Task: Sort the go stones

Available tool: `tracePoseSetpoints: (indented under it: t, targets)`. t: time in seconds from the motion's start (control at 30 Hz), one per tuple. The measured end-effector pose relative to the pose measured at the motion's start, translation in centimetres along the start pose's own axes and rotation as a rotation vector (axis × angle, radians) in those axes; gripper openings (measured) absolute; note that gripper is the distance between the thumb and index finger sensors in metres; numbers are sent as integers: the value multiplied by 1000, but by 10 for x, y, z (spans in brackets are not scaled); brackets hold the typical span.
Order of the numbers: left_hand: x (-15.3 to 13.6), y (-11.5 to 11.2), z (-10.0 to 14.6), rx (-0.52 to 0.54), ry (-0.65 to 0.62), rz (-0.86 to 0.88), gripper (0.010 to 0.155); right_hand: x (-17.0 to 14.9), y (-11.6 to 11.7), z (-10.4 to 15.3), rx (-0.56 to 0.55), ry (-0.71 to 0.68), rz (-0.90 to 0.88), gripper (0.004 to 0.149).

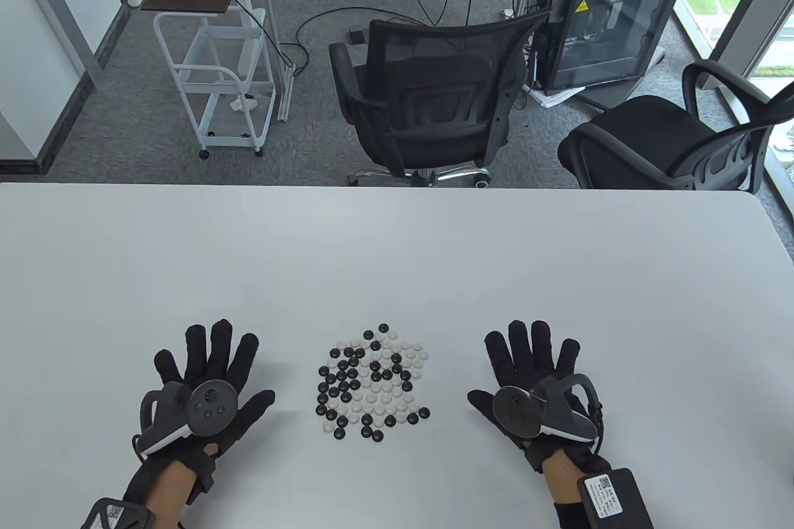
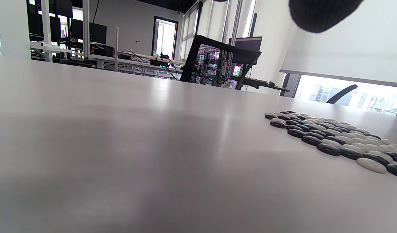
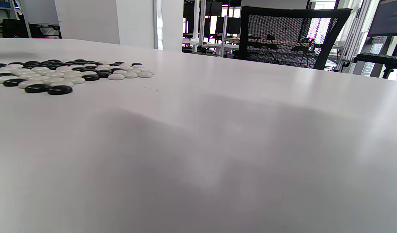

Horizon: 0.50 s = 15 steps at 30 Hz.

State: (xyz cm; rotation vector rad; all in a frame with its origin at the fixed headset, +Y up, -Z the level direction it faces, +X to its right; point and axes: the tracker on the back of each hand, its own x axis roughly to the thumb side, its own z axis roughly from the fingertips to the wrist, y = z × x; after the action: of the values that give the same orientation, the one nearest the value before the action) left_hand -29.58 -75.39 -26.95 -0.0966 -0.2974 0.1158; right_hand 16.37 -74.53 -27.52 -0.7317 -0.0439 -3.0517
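Left hand: black knit-fabric sensor glove (image 1: 208, 377), palm down on the table with fingers spread wide, holding nothing; a rounded grey-and-black plastic tracker (image 1: 186, 411) sits on its back.
Right hand: matching black fabric glove (image 1: 536, 377), flat with fingers fanned wide, holding nothing; a dark disc-faced tracker (image 1: 546, 412) is strapped on top.
Stones: cluster of small, smooth, glossy lens-shaped black and white Go stones (image 1: 372, 381), mixed together in one flat layer, lying between the two hands and apart from both; in the left wrist view (image 2: 334, 142) to that hand's right, in the right wrist view (image 3: 62, 72) to that hand's left.
Surface: matte, pale grey-white smooth table (image 1: 397, 256), softly reflective at low angle.
Fingertip: one dark, rounded fabric tip (image 2: 321, 14) hangs at the top edge of the left wrist view.
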Motion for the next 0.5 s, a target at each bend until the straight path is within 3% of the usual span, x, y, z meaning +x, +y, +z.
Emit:
tracePoseSetpoints:
  t: [0.17,0.3,0.4,0.5]
  targets:
    - [1,0,0,1,-3,-2,87,1,1,0,-5,-11,-48,87]
    - [2,1,2,11,-7,-6,87,4,-1,-3,-39,-25,-88,78]
    - [3,0,2,8,-10,6,86,9,-14,-11,-61,-82,-190,71]
    - [4,-1,1,0,-12,2,86,15,-37,-30,3,-114,-246,67]
